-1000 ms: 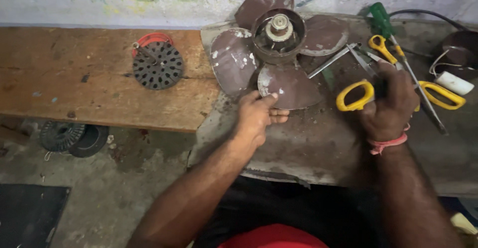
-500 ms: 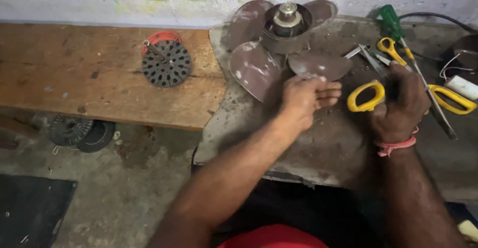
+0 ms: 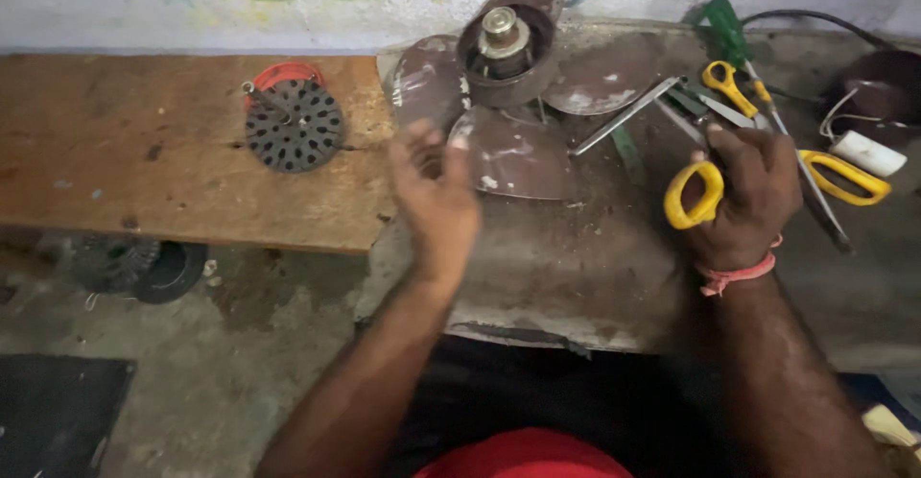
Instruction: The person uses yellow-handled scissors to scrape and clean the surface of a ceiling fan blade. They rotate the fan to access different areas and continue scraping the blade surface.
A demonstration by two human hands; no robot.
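1. Nearest, the left hand (image 3: 436, 195) hovers with fingers spread and nothing in its grasp, at centre frame just short of the dusty brown metal fan blade (image 3: 513, 156).
2. Right of centre, the right hand (image 3: 753, 200) grips yellow-handled steel scissors (image 3: 693, 166).
3. Farther back, the scissor tips point toward the fan's round grey motor hub (image 3: 506, 41); a careless reach could nick fingers.

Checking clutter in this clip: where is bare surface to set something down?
Bare: the wooden board left of the perforated disc, and the grey slab between the left hand and right hand. Crowded: fan blades at the back, scissors and screwdriver at right.
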